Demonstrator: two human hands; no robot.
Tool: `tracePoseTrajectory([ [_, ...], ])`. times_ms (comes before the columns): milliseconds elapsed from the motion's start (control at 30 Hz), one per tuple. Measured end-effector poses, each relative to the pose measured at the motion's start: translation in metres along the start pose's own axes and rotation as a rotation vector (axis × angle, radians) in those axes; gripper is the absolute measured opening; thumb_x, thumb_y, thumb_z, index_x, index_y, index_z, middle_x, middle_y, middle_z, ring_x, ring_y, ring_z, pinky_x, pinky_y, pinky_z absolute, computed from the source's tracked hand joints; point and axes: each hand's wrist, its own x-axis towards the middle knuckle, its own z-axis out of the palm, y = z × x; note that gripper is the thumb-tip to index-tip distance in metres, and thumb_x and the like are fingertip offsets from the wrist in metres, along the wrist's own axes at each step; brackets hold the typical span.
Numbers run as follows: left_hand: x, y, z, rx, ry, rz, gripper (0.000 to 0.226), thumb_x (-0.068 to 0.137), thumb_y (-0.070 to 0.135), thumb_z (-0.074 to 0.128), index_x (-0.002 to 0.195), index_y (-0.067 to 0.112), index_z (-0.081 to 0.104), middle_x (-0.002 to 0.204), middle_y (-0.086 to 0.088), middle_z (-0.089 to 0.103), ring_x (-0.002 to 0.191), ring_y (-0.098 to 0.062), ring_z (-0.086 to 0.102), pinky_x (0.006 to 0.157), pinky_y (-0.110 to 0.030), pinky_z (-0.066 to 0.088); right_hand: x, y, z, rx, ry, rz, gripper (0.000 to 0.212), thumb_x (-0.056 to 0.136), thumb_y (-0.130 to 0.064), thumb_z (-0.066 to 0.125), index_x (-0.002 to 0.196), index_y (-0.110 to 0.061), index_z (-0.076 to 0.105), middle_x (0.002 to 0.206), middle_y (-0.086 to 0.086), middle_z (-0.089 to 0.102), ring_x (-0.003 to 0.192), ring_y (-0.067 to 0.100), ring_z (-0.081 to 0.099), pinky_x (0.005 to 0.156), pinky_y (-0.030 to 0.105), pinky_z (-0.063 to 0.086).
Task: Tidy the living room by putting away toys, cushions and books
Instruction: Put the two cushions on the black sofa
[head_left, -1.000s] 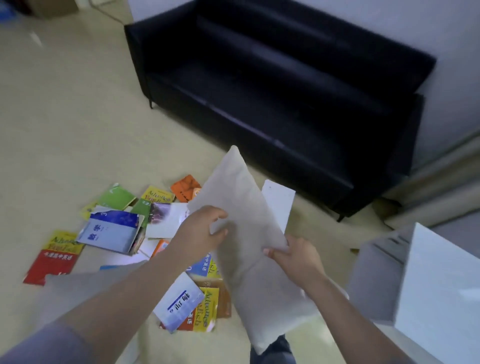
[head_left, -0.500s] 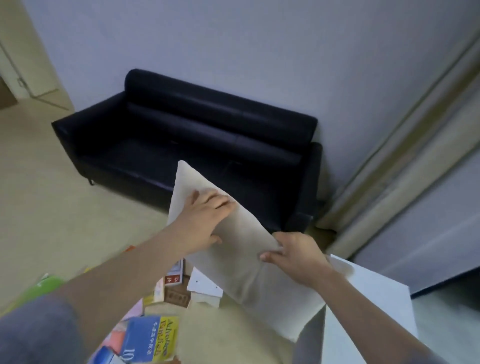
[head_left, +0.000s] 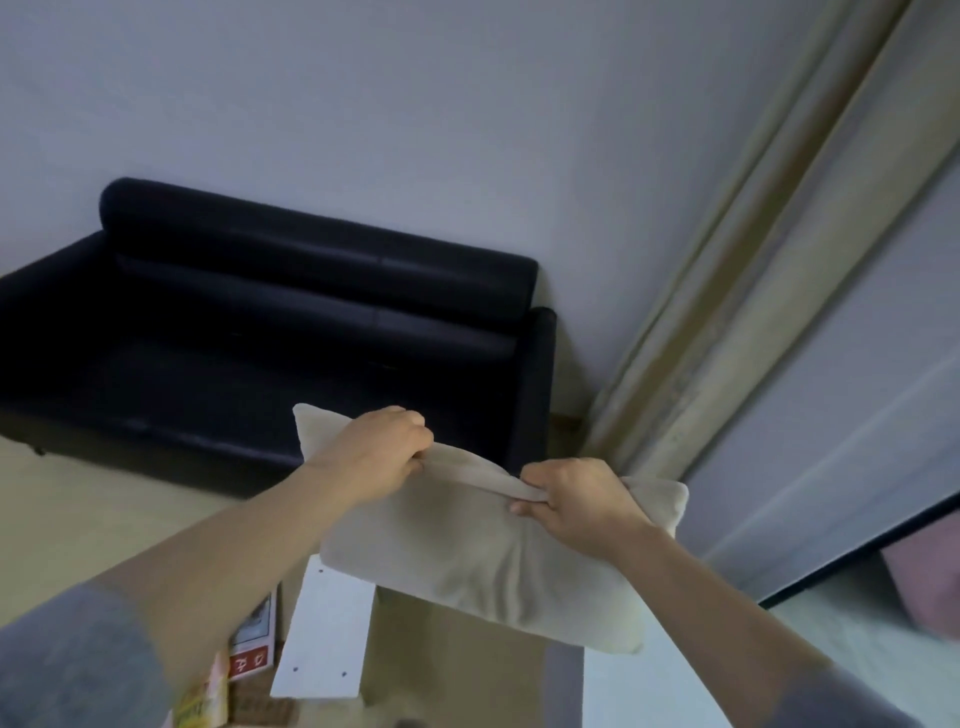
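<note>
cushion (head_left: 483, 561) hangs below the knuckles, left hand (head_left: 379, 452) and right hand (head_left: 576, 504) each pinching its top edge. sofa (head_left: 260, 338) sits just beyond them; i'd say next comes carrying it forward onto the seat.

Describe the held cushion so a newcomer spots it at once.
Find the black sofa against the wall. Before its right armrest, the left hand and right hand grip a beige cushion by its top edge. Unlike the printed books below, it is plain and wrinkled.
</note>
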Motion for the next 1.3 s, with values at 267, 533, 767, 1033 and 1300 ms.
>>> tracePoseTrajectory([
  [267,0.105,-0.046,0.012,-0.066,0.006,0.041,0.009,0.093,0.025,0.054,0.086,0.022,0.059,0.088,0.01,0.05,0.088,-0.008,0.048,0.08,-0.025,0.045,0.095,0.063,0.004,0.016,0.006,0.096,0.026,0.095,-0.043,0.049,0.081,-0.023,0.04,0.08,-0.01,0.047,0.076,0.016,0.049,0.065,0.027,0.022],
  [533,0.221,-0.114,0.022,-0.075,0.037,0.043,0.013,0.093,0.022,0.052,0.08,0.023,0.053,0.085,0.011,0.046,0.082,-0.007,0.044,0.07,-0.018,0.033,0.216,0.123,-0.002,0.096,-0.022,0.148,0.011,0.097,-0.039,0.048,0.095,-0.029,0.045,0.081,-0.015,0.05,0.08,0.014,0.05,0.079,0.028,0.033],
  [767,0.296,-0.153,0.038,-0.062,0.007,0.015,0.018,0.092,0.018,0.05,0.076,0.025,0.046,0.081,0.012,0.043,0.079,-0.007,0.043,0.065,-0.018,0.029,0.294,0.171,0.002,0.086,-0.069,0.133,0.025,0.097,-0.041,0.046,0.114,-0.022,0.05,0.103,-0.003,0.061,0.094,0.019,0.057,0.077,0.027,0.029],
  [1033,0.38,-0.195,0.054,-0.091,-0.036,-0.065,0.02,0.089,0.018,0.047,0.071,0.027,0.042,0.076,0.012,0.039,0.075,-0.008,0.04,0.065,-0.023,0.038,0.384,0.234,0.015,0.173,-0.111,0.114,0.029,0.095,-0.045,0.049,0.116,-0.024,0.048,0.103,-0.005,0.062,0.093,0.017,0.059,0.079,0.028,0.033],
  [1300,0.44,-0.261,0.081,-0.147,-0.083,-0.138,0.024,0.085,0.012,0.048,0.066,0.025,0.04,0.076,0.008,0.046,0.073,-0.011,0.042,0.064,-0.027,0.041,0.48,0.261,0.037,0.252,-0.171,0.09,0.03,0.093,-0.043,0.053,0.117,-0.026,0.048,0.106,-0.006,0.064,0.094,0.014,0.06,0.084,0.029,0.037],
])
